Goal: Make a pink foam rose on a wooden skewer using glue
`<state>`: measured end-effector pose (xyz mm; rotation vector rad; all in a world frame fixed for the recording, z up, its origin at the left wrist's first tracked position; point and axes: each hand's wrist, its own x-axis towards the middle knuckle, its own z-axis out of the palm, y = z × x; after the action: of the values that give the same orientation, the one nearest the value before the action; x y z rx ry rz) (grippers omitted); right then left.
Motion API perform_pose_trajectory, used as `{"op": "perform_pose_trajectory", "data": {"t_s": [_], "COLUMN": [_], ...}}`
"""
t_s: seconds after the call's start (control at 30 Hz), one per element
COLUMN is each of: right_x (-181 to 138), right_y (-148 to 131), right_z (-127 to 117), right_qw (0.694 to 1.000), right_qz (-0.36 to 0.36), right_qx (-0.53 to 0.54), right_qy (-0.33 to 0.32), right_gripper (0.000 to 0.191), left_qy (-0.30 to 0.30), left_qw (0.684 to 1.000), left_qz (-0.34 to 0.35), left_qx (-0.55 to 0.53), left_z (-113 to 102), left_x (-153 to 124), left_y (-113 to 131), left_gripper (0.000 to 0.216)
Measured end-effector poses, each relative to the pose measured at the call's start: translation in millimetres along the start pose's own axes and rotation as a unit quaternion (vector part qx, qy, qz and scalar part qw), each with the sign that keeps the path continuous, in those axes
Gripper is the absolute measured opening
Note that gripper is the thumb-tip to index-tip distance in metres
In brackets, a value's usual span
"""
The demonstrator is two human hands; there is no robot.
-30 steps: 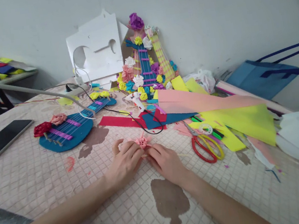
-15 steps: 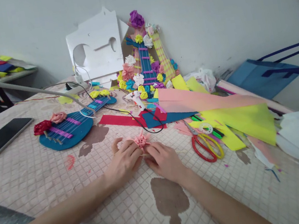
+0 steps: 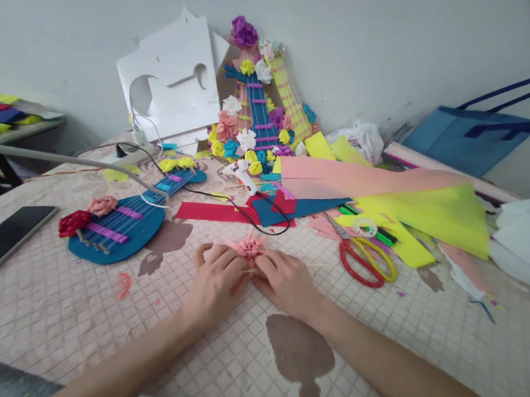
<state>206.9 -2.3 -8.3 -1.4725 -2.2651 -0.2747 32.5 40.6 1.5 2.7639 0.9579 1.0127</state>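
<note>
A pink paper flower [image 3: 249, 246] with ruffled petals is pinched low down between my two hands, over the middle of the table. My left hand [image 3: 217, 274] closes on its left side, the index finger bent up. From the right, my right hand [image 3: 284, 280] presses its thumb and fingers together at the flower's base. A thin pale stick [image 3: 316, 265] pokes out to the right behind my right hand. My fingers hide the underside of the flower.
Scissors [image 3: 362, 262] with red and yellow handles lie at right beside paper sheets [image 3: 372, 175]. Behind my hands sits a white glue gun [image 3: 241, 177] with its black cord. A blue paper guitar [image 3: 122, 231] and a phone [image 3: 4, 240] lie at left.
My fingers have shifted slightly around the base of the flower, which both hands still pinch. Everything else on the table stays where it was.
</note>
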Motion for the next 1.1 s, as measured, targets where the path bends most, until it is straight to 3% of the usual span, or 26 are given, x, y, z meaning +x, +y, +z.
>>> {"op": "perform_pose_trajectory", "data": {"t_s": [0.6,0.9,1.1], "right_x": [-0.3,-1.6,-0.9], "right_y": [-1.1,-0.7,-0.8], "right_z": [-2.7,-3.1,-3.7], "right_qw": [0.999,0.998,0.997], "right_qz": [-0.014,-0.009,-0.024], "right_qx": [0.03,0.061,0.069], "right_qy": [0.043,0.026,0.036], "right_gripper": [0.018,0.021,0.02], "left_qy": [0.005,-0.025,-0.015], "left_qw": [1.0,0.999,0.998], "left_qz": [0.014,0.008,0.004], "left_qx": [-0.013,-0.021,-0.055], "left_z": [-8.3,-8.6,-4.7], "left_x": [-0.3,-3.6,-3.5], "left_y": [-1.3,-3.4,-3.6], "left_gripper": [0.01,0.012,0.01]}}
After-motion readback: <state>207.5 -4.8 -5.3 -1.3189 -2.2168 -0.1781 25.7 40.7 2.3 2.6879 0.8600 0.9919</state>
